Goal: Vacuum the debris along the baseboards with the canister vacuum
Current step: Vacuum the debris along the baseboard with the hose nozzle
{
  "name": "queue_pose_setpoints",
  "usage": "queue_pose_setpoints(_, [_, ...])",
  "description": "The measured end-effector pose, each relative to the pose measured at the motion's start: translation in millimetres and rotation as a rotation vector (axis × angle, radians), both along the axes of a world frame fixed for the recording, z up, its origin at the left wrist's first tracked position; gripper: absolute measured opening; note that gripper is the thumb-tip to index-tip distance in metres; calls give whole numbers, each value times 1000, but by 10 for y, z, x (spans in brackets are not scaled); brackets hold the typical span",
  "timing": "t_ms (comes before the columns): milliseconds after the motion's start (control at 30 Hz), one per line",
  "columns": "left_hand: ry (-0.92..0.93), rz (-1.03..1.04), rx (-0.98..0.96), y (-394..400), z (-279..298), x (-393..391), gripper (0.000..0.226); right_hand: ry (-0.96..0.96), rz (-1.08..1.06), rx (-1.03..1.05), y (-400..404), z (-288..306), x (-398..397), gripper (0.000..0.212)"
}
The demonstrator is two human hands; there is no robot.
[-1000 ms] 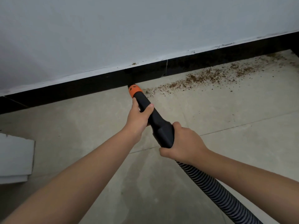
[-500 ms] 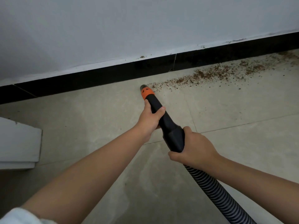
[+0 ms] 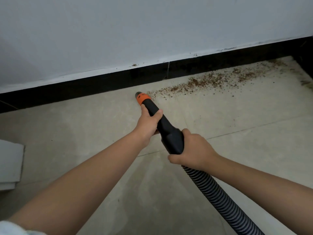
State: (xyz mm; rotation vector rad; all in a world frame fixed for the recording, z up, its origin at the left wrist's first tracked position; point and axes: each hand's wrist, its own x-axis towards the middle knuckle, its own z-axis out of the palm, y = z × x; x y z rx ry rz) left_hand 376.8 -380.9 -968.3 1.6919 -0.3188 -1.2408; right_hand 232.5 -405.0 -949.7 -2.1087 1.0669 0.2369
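I hold a black vacuum nozzle (image 3: 166, 128) with an orange tip (image 3: 142, 97) pointing at the floor, a short way out from the black baseboard (image 3: 84, 88). My left hand (image 3: 147, 126) grips the narrow front part of the nozzle. My right hand (image 3: 194, 150) grips its wide rear end, where the ribbed hose (image 3: 218, 199) begins. The orange tip sits at the left end of a strip of brown debris (image 3: 211, 81) that runs right along the baseboard.
A white wall (image 3: 135, 31) rises above the baseboard. The floor is pale tile (image 3: 67, 133) with grout lines. A white flat object (image 3: 10, 163) lies at the left edge. A dark corner (image 3: 306, 58) closes the floor at the far right.
The nozzle tip has pulled back from the baseboard and shifted right to the start of the debris strip. Both hands keep the same grip.
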Motion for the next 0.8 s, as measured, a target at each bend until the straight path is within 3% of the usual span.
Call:
queue_pose_setpoints(333, [-36, -44, 52, 221, 73, -620, 72, 58, 42, -11, 144, 25, -593, 50])
queue_pose_setpoints(800, [-92, 152, 135, 528, 15, -329, 68, 35, 226, -6, 235, -55, -194, 51])
